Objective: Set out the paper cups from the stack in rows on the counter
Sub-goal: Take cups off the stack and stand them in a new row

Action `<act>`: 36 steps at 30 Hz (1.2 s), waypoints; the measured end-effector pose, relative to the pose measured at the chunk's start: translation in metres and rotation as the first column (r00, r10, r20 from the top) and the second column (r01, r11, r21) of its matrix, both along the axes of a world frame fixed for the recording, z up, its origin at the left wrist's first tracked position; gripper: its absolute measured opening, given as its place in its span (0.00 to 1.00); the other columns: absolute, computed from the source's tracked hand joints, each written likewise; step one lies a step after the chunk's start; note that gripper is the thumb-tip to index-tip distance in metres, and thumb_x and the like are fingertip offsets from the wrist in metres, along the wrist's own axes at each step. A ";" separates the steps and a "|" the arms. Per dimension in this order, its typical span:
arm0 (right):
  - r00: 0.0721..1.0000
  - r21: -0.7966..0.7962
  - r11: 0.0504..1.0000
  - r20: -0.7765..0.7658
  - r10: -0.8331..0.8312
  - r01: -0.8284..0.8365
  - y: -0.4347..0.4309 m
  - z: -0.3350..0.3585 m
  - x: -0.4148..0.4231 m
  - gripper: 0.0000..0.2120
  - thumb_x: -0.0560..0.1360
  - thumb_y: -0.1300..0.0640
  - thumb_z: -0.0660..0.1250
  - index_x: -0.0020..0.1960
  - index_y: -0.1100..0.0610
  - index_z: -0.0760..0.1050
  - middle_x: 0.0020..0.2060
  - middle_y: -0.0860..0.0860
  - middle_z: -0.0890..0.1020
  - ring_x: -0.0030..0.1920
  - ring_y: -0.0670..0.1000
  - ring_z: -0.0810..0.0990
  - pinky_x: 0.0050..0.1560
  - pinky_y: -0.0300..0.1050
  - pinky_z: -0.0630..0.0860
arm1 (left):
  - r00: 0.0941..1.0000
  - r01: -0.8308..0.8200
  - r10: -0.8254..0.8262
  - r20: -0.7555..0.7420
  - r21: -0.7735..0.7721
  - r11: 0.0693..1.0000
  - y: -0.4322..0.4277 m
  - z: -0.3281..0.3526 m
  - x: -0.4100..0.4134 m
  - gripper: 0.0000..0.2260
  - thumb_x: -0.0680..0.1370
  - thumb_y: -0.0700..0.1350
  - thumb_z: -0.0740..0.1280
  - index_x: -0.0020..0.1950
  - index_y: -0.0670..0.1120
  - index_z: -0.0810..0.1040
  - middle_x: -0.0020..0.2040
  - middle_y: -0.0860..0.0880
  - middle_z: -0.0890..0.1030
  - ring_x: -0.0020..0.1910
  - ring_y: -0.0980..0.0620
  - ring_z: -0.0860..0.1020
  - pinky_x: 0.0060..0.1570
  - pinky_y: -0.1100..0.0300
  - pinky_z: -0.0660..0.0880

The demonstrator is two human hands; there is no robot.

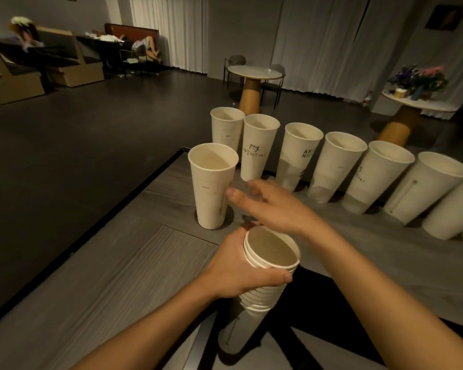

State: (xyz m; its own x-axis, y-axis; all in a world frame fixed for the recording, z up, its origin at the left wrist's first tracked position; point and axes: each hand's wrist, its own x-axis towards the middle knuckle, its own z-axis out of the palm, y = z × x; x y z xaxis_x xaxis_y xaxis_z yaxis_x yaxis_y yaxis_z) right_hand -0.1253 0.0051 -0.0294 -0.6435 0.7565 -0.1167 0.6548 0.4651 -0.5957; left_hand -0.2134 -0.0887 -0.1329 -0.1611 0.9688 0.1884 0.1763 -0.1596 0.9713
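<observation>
A stack of nested white paper cups [262,279] stands near the front of the grey wood counter [112,268], and my left hand [241,273] grips it just below the rim. My right hand [275,206] hovers above and beyond the stack with spread fingers, holding nothing. Just to its left a single cup [211,188] stands upright, beginning a nearer row. Behind it a far row of several cups [337,166] runs along the counter's back edge from left to right.
The counter's dark-trimmed left edge [134,198] drops to a dark floor. A black gap [316,305] lies in the counter right of the stack. Round tables [254,73] and a flower table [417,102] stand beyond; people sit at the far left.
</observation>
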 end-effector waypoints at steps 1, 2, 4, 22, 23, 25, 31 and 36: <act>0.990 0.065 0.998 0.140 -0.001 -0.008 -0.015 0.005 0.013 0.49 0.67 0.17 0.49 0.73 0.50 0.72 0.72 0.51 0.73 0.70 0.52 0.73 0.64 0.50 0.72 | 1.000 0.013 -0.013 -0.005 0.000 1.000 0.000 0.001 0.002 0.30 0.62 0.47 0.84 0.60 0.48 0.79 0.55 0.52 0.87 0.54 0.55 0.85 0.54 0.58 0.80; 0.963 0.091 0.996 0.270 -0.005 -0.021 -0.029 0.006 0.024 0.50 0.67 0.17 0.46 0.72 0.51 0.74 0.70 0.52 0.73 0.69 0.53 0.72 0.62 0.50 0.71 | 1.000 0.017 -0.017 -0.013 0.014 1.000 0.001 0.000 0.004 0.28 0.63 0.44 0.84 0.60 0.47 0.80 0.55 0.51 0.87 0.54 0.55 0.85 0.53 0.58 0.80; 0.899 0.102 0.994 0.437 -0.024 -0.024 -0.052 0.003 0.041 0.49 0.68 0.18 0.51 0.73 0.52 0.70 0.68 0.53 0.73 0.68 0.56 0.71 0.62 0.52 0.72 | 1.000 -0.006 0.006 -0.014 0.036 0.999 0.001 -0.004 0.007 0.31 0.61 0.47 0.84 0.62 0.49 0.79 0.56 0.51 0.86 0.56 0.57 0.84 0.55 0.59 0.80; 0.999 0.389 0.920 0.018 0.038 -0.042 -0.054 0.048 0.094 0.43 0.71 0.26 0.58 0.81 0.43 0.59 0.68 0.42 0.68 0.64 0.40 0.67 0.65 0.42 0.68 | 0.992 0.120 -0.120 -0.032 0.028 0.992 -0.011 0.016 0.011 0.28 0.62 0.48 0.79 0.61 0.50 0.78 0.52 0.51 0.85 0.52 0.52 0.84 0.50 0.53 0.81; 0.988 0.348 0.936 -0.157 0.001 0.055 -0.049 0.050 0.098 0.44 0.68 0.27 0.63 0.80 0.41 0.59 0.66 0.39 0.69 0.61 0.39 0.69 0.62 0.40 0.70 | 0.993 0.115 -0.114 -0.027 0.028 0.993 -0.012 0.013 0.011 0.29 0.62 0.50 0.79 0.63 0.49 0.78 0.55 0.51 0.85 0.54 0.51 0.84 0.53 0.51 0.81; 0.912 0.210 0.964 -0.405 -0.066 0.163 -0.043 0.045 0.099 0.50 0.64 0.31 0.75 0.80 0.38 0.56 0.64 0.36 0.71 0.61 0.36 0.72 0.56 0.37 0.71 | 0.995 0.098 -0.098 0.010 0.017 0.995 -0.013 0.009 0.013 0.32 0.64 0.51 0.79 0.66 0.48 0.77 0.58 0.48 0.85 0.57 0.48 0.84 0.58 0.47 0.81; 0.788 -0.262 0.964 -0.601 -0.132 -0.039 -0.044 0.009 0.093 0.37 0.61 0.52 0.85 0.66 0.47 0.74 0.53 0.43 0.86 0.56 0.45 0.85 0.47 0.38 0.82 | 0.993 0.117 -0.117 0.027 0.008 0.993 -0.012 0.004 0.014 0.32 0.66 0.51 0.80 0.69 0.47 0.76 0.59 0.46 0.85 0.58 0.46 0.84 0.59 0.46 0.81; 0.562 -0.174 0.972 -0.793 -0.234 0.158 -0.011 0.031 0.084 0.28 0.64 0.50 0.78 0.61 0.39 0.72 0.53 0.43 0.84 0.55 0.44 0.84 0.49 0.44 0.83 | 0.992 0.098 -0.104 -0.067 -0.080 0.992 -0.012 -0.006 0.009 0.37 0.60 0.58 0.80 0.67 0.51 0.75 0.57 0.53 0.83 0.55 0.56 0.82 0.54 0.61 0.79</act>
State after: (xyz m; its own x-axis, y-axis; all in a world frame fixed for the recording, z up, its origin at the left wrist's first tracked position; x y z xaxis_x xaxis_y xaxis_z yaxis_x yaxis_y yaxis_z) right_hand -0.0412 -0.0060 0.0015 -0.3368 0.8888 0.3108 -0.0416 0.3157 -0.9479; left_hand -0.2047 -0.1008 -0.1390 -0.0502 0.9914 0.1207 0.2323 -0.1059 0.9669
